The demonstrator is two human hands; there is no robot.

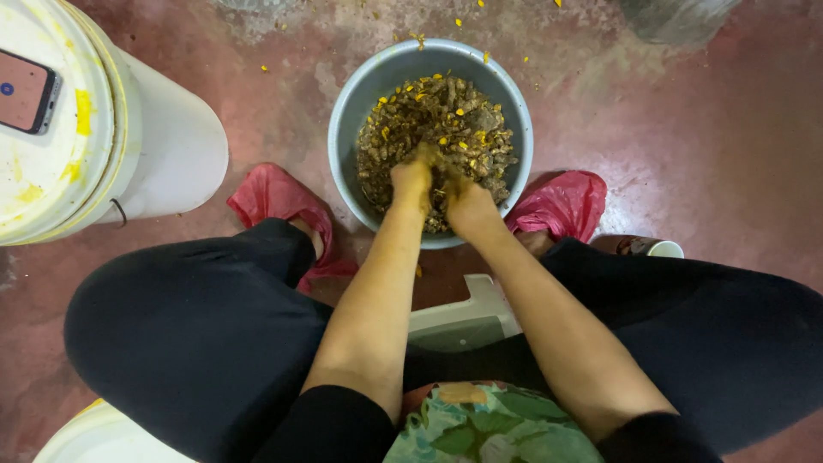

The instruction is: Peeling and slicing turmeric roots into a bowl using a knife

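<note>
- left hand [412, 180] and right hand [467, 206] side by side, sunk in brown mash [446, 120] flecked yellow; grip of either impossible to tell, fingers buried.
- mash in grey bowl [351, 103] on red floor [711, 146], between pink-covered feet [561, 204].
- white bucket [163, 137] with phone [26, 90] on lid, at left.

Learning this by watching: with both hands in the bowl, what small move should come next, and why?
Probably draw both hands, left hand and right hand, back through the brown pieces toward the bowl's near rim: yellow bits sit unevenly on top.

A worn reddish concrete floor [703, 146], speckled with yellow bits, bears a white bucket [163, 146] and a white stool [463, 321].
</note>
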